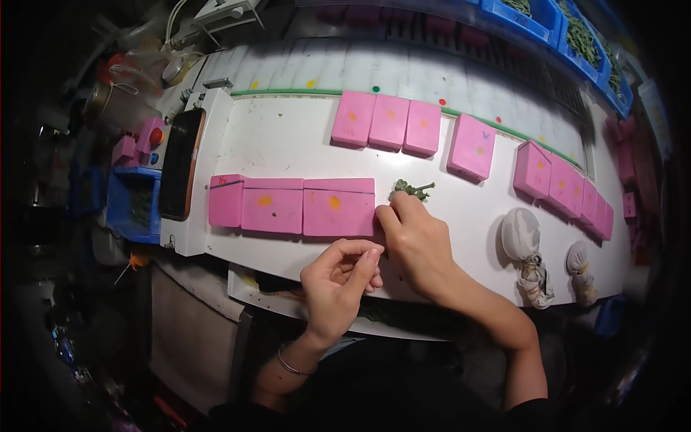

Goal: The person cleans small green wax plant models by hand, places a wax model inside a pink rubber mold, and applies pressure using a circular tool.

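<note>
My left hand (338, 288) is held over the near edge of the white table (277, 144), thumb and index fingertips pinched together and the other fingers curled. Anything inside that pinch is too small to make out. Just right of it, my right hand (419, 241) reaches over the table with its fingers bent downward. Its knuckles are at the near side of a small heap of green branching pieces (410, 189), and its fingertips are partly hidden. Left of the right hand lies a row of pink blocks (338, 216) with yellow marks and a dark line across them.
More pink blocks (389, 124) stand along the table's far side, others (561, 186) at the right. Two white cloth-wrapped bundles (521, 234) sit at the right near edge. A phone (183, 164) lies left. Blue bins (529, 23) with green pieces stand far right.
</note>
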Demonstrator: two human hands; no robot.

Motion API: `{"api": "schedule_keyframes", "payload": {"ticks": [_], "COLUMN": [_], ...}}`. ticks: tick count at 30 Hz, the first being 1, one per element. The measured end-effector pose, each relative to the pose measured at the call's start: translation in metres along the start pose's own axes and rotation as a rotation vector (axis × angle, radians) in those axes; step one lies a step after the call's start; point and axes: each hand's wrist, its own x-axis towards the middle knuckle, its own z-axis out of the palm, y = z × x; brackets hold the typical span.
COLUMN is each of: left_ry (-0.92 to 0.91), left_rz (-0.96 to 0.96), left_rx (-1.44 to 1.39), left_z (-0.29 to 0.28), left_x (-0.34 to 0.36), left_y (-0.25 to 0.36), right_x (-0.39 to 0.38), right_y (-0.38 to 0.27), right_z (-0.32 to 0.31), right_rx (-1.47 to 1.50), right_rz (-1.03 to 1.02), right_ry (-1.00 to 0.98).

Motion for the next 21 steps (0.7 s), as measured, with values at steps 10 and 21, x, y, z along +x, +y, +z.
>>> {"api": "schedule_keyframes", "payload": {"ticks": [10,21], "left_ry": [-0.271,-0.32], "left_rz": [-0.104,0.032], "left_rx": [-0.052,-0.485], "left_z": [-0.003,0.026], "left_x": [-0.007,-0.007], "left_y": [0.009,-0.001], "right_x": [-0.025,-0.043], "right_y": [-0.022,-0.026], "right_z": [-0.062,-0.072], "right_rx": [1.171,1.48], "right_rz": [0.464,0.617], "right_ry": [0.222,0.136]}}
